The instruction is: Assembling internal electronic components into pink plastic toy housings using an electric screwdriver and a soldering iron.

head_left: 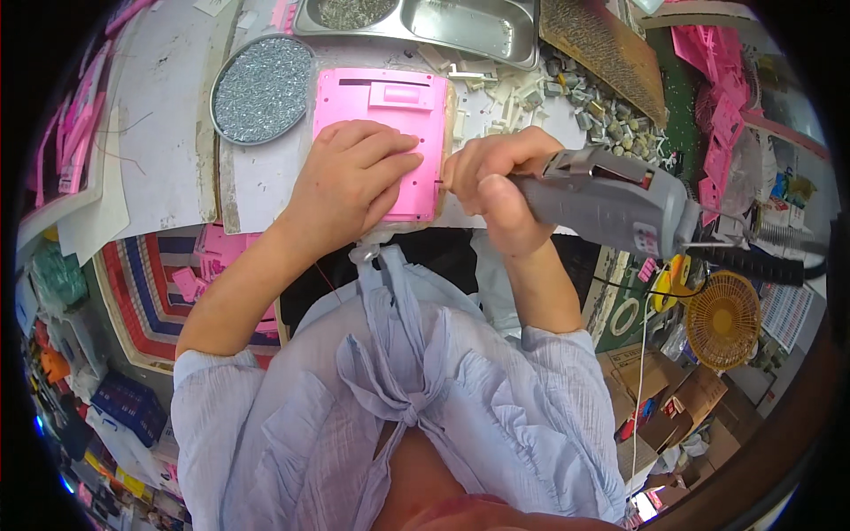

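left hand [350, 181] on pink panel [390, 133] | right hand [496, 186] apparently grips screwdriver [611, 203]

The left hand [350, 181] presses a pink plastic panel [382, 133] while the right hand [496, 181] holds a grey electric screwdriver [611, 203] against it.

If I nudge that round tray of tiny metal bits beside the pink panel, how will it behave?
The round tray looks shallow and flat-bottomed, so it would probably slide, not tip. It is heaped nearly to its rim, so it is likely heavy for its size, and a sharp push could spill bits toward the pink panel.
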Available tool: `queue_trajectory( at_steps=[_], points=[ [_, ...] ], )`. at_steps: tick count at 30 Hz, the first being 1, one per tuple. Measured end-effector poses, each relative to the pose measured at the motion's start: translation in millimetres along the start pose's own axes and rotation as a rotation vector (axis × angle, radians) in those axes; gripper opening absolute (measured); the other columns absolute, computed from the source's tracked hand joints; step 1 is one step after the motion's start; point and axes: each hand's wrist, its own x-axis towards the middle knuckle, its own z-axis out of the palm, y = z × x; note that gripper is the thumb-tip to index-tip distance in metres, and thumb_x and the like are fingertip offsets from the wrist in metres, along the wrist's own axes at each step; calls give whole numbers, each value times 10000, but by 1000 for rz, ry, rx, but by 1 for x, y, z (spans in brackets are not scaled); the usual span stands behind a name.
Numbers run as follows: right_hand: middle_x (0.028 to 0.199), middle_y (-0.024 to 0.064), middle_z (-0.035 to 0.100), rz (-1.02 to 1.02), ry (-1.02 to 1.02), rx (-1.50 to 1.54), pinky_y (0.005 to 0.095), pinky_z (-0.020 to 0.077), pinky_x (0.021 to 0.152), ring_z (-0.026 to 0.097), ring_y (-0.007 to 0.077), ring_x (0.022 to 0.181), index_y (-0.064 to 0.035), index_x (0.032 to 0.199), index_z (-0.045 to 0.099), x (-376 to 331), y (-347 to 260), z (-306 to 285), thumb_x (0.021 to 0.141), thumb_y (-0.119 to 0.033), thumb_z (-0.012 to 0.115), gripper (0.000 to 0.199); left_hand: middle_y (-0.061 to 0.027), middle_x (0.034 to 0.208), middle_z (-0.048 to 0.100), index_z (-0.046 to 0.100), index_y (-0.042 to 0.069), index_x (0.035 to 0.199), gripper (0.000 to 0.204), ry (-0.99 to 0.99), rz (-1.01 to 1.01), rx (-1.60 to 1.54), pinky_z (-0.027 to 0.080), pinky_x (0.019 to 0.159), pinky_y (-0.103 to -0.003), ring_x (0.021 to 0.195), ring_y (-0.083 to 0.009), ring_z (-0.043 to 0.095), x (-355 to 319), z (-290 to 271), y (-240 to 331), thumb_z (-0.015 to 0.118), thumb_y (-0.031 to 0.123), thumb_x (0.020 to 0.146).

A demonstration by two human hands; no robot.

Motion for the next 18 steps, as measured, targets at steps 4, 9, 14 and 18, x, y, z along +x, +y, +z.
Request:
queue_trajectory(
  at_steps=[4,9,14,18],
  points=[
    [787,97,660,-128,-17,109,302,501,590,591,133,667,-33,1006,563,9,-17,4,892,-176,725,244,-61,1187,695,723,86,1062,265,100,-110,-70,467,980,-429,1121,-274,629,3,-6,-22,768,166,813],
    [664,58,568,-336,-94,151,348,473,589,538,171,603,-43,1045,556,39,-60,2,919,-236,684,264,-136,1355,617,700,59,1076,340,91,-13,255,481,1018,-471,1170,-335,613,28,-42,-58,820,210,795],
    [590,13,493,-409,-85,69,335,431,586,452,137,501,-57,1066,545,37,-88,-17,951,-249,635,241,-101,1089,604,594,0,1143,203,1080,-607,39,524,913,-385,1007,-216,629,-155,-105,-72,604,166,1025],
    [597,11,483,-307,-44,110,328,421,584,445,129,491,-50,1041,532,47,-67,-3,958,-238,626,225,-232,1187,631,539,-99,1205,443,1293,-1669,257,479,971,-402,1093,-323,616,-480,-12,-98,628,289,1010]
  ],
)
